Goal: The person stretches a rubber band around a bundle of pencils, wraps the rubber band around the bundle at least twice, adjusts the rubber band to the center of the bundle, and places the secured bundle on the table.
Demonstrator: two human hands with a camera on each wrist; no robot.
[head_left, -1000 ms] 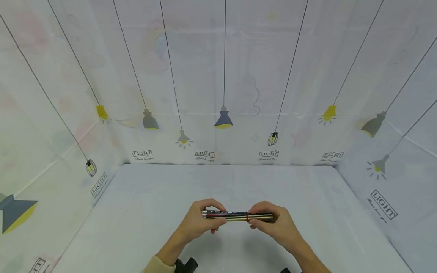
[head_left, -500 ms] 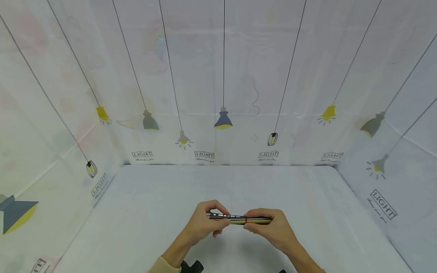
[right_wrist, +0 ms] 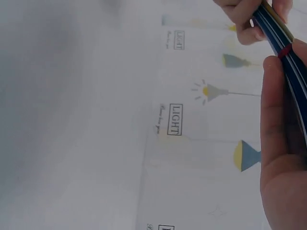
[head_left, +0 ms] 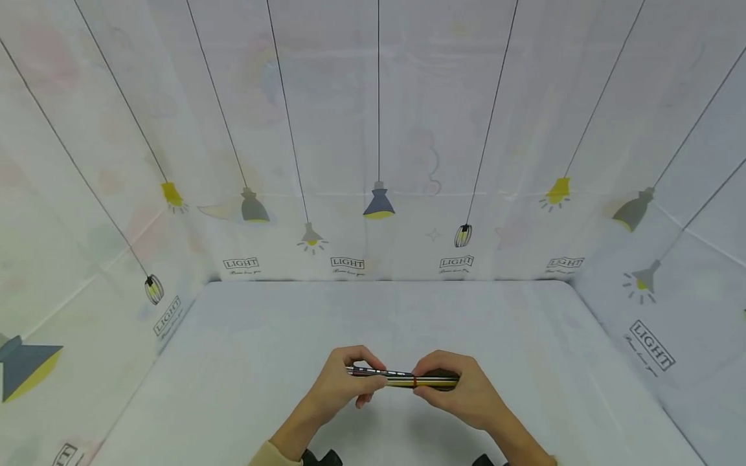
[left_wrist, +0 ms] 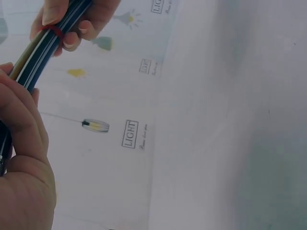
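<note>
Both hands hold a slim bundle of pens (head_left: 399,382) level above the table in the head view. The left hand (head_left: 340,383) pinches its left part between thumb and fingers. The right hand (head_left: 466,393) grips the right part, its thumb and fingertips close beside a red rubber band (head_left: 414,382) wound round the bundle. Dark, silver and gold barrels show in the head view; blue and gold ones show in the left wrist view, where the band (left_wrist: 53,31) sits at the other hand's fingertips. Palms and fingers hide much of both ends.
A white-covered table (head_left: 280,317) lies beneath the hands. Behind and beside it hangs a pale sheet (head_left: 326,129) printed with lamps and the word LIGHT. Dark wrist-worn gear (head_left: 322,458) shows at the bottom edge.
The bundle and both hands have shifted slightly lower, and the right hand with the band a little to the left. Both hands keep their hold.
</note>
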